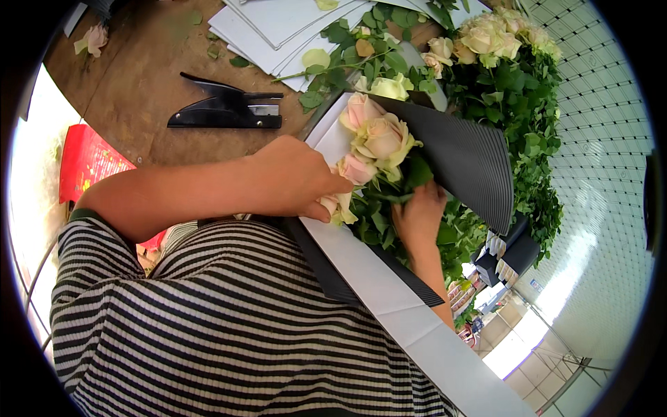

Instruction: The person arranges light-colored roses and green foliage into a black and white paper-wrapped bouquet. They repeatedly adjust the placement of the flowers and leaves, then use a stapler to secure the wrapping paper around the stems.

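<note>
Pale pink-and-cream roses (383, 142) lie in a row on a white paper sheet (410, 326) with dark grey corrugated card (462, 149) around them. My left hand (302, 177) comes across from the left, its fingers curled against the lowest rose head (338, 206). Among the green leaves, to the right of the blooms, my right hand (422, 212) has its fingers bent around a rose stem. Leaves partly cover those fingertips. The card curves up behind the flowers, and its other edge shows below them.
A black stapler (229, 104) lies on the brown wooden table (139, 76). White sheets (278, 38) and loose leafy cuttings are at the back. More cream roses (490, 38) with thick foliage stand at the right. A loose pink bloom (92, 40) lies far left, above a red sheet (90, 163).
</note>
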A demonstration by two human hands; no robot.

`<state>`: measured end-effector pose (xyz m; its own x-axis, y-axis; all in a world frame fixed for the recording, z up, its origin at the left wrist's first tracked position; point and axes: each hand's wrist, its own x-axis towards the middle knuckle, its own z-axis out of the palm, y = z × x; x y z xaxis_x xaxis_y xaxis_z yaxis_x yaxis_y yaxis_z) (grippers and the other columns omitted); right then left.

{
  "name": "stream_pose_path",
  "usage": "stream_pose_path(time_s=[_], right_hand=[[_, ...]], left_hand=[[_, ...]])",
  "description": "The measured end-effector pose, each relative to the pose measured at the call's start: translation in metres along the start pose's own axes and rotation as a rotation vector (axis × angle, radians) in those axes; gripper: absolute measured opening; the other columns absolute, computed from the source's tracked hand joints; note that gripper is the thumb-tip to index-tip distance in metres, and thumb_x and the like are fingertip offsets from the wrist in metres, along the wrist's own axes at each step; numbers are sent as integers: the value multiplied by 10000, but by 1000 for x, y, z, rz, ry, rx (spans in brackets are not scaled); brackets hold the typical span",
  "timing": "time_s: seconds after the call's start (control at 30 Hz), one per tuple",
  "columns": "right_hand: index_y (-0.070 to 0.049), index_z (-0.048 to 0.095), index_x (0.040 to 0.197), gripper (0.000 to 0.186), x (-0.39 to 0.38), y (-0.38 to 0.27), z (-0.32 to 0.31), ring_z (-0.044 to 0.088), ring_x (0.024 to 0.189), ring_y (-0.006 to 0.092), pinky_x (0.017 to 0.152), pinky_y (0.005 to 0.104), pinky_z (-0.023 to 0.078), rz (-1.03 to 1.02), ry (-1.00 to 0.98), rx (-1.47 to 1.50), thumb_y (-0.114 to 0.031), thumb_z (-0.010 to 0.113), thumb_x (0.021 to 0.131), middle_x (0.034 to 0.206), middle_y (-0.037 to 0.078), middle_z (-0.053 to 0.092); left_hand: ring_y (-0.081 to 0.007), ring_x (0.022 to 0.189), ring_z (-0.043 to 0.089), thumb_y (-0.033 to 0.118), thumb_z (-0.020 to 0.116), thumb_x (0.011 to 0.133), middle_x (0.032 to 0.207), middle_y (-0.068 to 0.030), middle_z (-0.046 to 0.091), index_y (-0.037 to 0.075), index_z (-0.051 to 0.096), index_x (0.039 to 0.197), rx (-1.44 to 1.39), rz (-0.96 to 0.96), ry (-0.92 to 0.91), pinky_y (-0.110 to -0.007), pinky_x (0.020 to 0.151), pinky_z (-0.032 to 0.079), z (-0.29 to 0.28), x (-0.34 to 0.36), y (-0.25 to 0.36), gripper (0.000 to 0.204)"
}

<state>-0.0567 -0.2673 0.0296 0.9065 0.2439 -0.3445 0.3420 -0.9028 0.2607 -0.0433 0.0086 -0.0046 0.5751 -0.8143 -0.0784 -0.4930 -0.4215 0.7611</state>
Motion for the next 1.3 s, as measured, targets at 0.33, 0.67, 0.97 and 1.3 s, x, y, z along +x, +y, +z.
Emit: stream_pose_path(time_s=[0.33, 0.67, 0.97, 1.3], right_hand=[[-72, 675, 1002, 312, 2, -2, -85, 656, 705, 269, 592, 335, 528, -241, -49, 722, -224, 757, 741, 1008, 101, 662], [-114, 661, 1021, 258, 17, -28, -2, 614, 634, 274, 577, 386, 496, -313, 201, 599, -122, 702, 767, 800, 91, 627], [-121, 646, 1024, 249, 10, -35, -20, 608, 635, 250, 571, 362, 505, -331, 186, 545, -108, 688, 778, 751, 73, 599], [-56, 669, 966, 226, 26, -14, -40, 615, 673, 255, 598, 319, 489, -297, 303, 743, -34, 667, 742, 801, 88, 629]], left_hand=[[-268, 574, 631, 439, 690, 763, 628, -69, 628, 222, 590, 1219, 16, 17, 5, -384, 484, 464, -1, 0, -2, 515], [-238, 552, 622, 363, 714, 746, 704, -42, 658, 189, 619, 1166, 19, 60, 96, -369, 469, 457, 4, -5, -6, 464], [-167, 536, 609, 329, 732, 701, 1334, 29, 481, 136, 631, 1012, 149, 264, 199, -312, 444, 455, 7, 6, -10, 380], [-173, 571, 622, 331, 724, 727, 1250, 28, 516, 132, 609, 997, 217, 239, 144, -313, 463, 474, 3, 5, -6, 354]])
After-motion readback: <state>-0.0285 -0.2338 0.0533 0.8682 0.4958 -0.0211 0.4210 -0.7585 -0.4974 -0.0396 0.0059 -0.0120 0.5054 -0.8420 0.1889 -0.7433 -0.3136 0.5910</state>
